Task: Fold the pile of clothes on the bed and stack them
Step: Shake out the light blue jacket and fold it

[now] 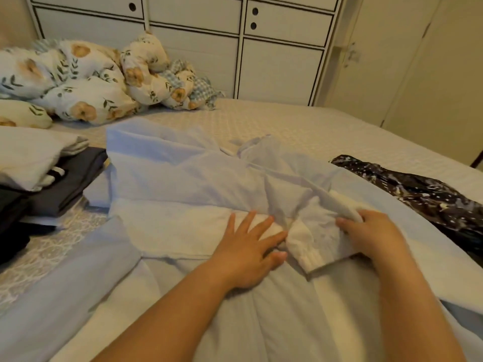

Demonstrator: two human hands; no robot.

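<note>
One blue shirt (183, 173) under two hands

No readable text, label, brand, number or sign shows on anything in view.

Pale blue cotton shirt (183, 178) spread rumpled over bed, white cuffed sleeve (311, 246) doubled between left fingers (251, 226) and right fingers (347, 224); folded stack of grey, white and dark clothes (39, 173) well left of fingers; dark white-speckled garment (418, 194) crumpled right of them
</note>
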